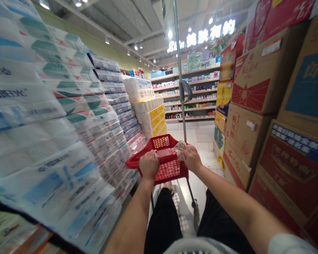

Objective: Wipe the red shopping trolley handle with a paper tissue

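In front of me is a red shopping cart (169, 172) with a mesh basket. My left hand (149, 164) is closed around its handle (132, 164) on the near side. At the right end of the handle, my right hand (192, 157) is closed on a crumpled, light patterned cloth (180, 146). Whether its fingers also grip the handle is hidden. A pale pinkish item (163, 152) shows between the hands; I cannot make out what it is. A tall metal pole (178, 49) with a grey hook-like piece (185, 91) rises beside the basket's right side.
Tall stacks of wrapped tissue packs (79, 84) line the left, with toilet roll packs (148, 116) farther along. Cardboard cartons (250, 84) are piled up on the right. A pale tiled aisle (201, 137) leads to shelves of small goods (198, 88) under a lit sign (201, 37).
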A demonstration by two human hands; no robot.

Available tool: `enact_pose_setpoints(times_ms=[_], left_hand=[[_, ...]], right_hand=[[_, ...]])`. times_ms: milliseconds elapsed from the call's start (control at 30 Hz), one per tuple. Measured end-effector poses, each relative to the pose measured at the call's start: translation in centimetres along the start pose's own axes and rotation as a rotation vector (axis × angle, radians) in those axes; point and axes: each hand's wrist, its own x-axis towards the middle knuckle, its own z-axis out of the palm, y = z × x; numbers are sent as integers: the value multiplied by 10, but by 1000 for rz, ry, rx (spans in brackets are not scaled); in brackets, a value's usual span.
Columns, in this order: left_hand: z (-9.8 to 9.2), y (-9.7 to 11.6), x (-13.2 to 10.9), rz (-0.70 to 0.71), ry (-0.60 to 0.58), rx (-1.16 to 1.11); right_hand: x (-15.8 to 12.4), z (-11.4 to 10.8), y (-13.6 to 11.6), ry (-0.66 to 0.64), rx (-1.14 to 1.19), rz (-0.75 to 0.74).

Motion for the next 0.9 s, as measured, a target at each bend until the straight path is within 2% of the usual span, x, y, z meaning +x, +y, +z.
enact_pose_setpoints(times_ms=[67,100,233,300,400,500,567,633,700,733,800,900], left_hand=[[-1,-1,-1,2,0,-3],[-1,-2,-1,4,1,-5],[-2,-5,-2,11,5,-9],[-2,-4,-2,12,1,-4],[-2,-1,-1,7,-8,6],[-2,-1,-1,-2,-8,1],[-2,-2,-2,1,-1,-2],[-2,-4,-3,7,7,-2],[-3,-6,-3,8,12,-3],[-3,-6,-3,9,13,-4],[-4,-6,-4,11,19,-4],[-3,-5,-3,9,31,4]], right_hand=[[-11,2,1,104,31,-42],[-11,1,3,99,49,-48],[18,-9,12,-137,83,66],[29,-11,16,-136,98,164],[20,-5,19,-20,161,195],[-5,1,17,133,204,106],[-11,-1,15,168,187,66],[-1,-7,14,41,157,97],[21,-13,15,-239,158,173],[33,-16,17,-313,180,168],[52,-18,20,-398,214,190],[56,-14,23,-396,260,236]])
